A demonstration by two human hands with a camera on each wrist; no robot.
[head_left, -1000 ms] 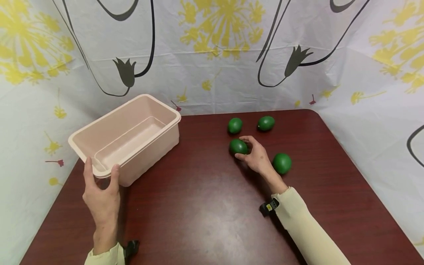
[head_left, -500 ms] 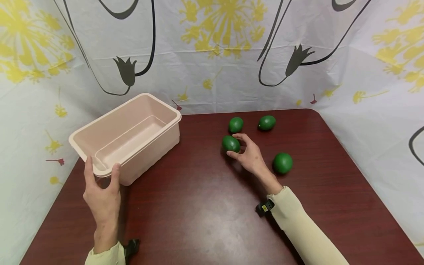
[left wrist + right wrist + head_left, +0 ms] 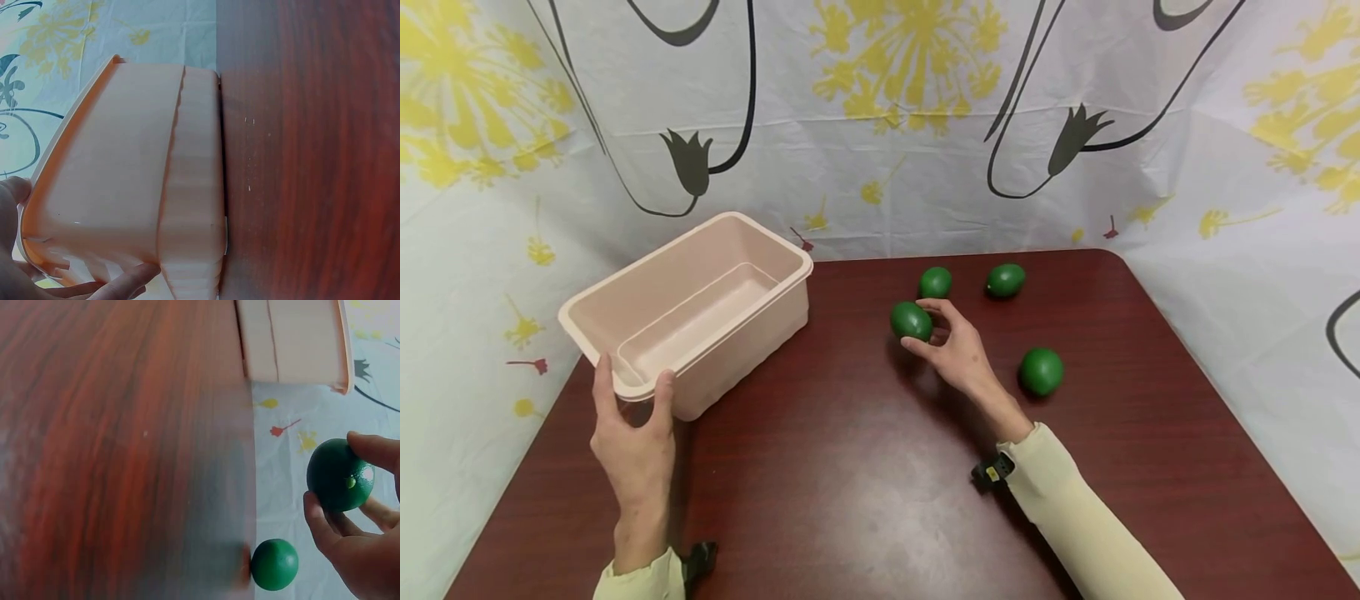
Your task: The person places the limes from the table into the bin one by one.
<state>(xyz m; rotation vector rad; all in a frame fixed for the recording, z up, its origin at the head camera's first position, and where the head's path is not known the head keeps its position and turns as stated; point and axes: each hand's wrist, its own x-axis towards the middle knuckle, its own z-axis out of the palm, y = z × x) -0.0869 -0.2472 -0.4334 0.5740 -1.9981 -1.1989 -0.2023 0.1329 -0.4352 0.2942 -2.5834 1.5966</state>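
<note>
With thumb and fingertips, my right hand (image 3: pixel 962 354) holds a glossy green lime (image 3: pixel 910 322). In the right wrist view that lime (image 3: pixel 339 475), its small pale stem nub showing, is up off the table. At the left stands a pale pink rectangular plastic bin (image 3: pixel 741 354) with nothing inside it. My left hand (image 3: pixel 636 458) grips the rim at its near corner, thumb at the right and fingers at the left. Seen from the left wrist, fingers (image 3: pixel 128 281) lie against the bin's outer wall (image 3: pixel 119 156).
Three more limes lie on the dark red wooden table (image 3: pixel 820 467): one lime (image 3: pixel 936 282) just behind the held one, another lime (image 3: pixel 1005 281) at the back right, and a third lime (image 3: pixel 1041 372) right of my right wrist. A patterned white sheet (image 3: pixel 880 200) hangs behind the table.
My right hand has taken the lime leftward and slightly up from its spot, towards the bin. The left hand and the bin have stayed put.
</note>
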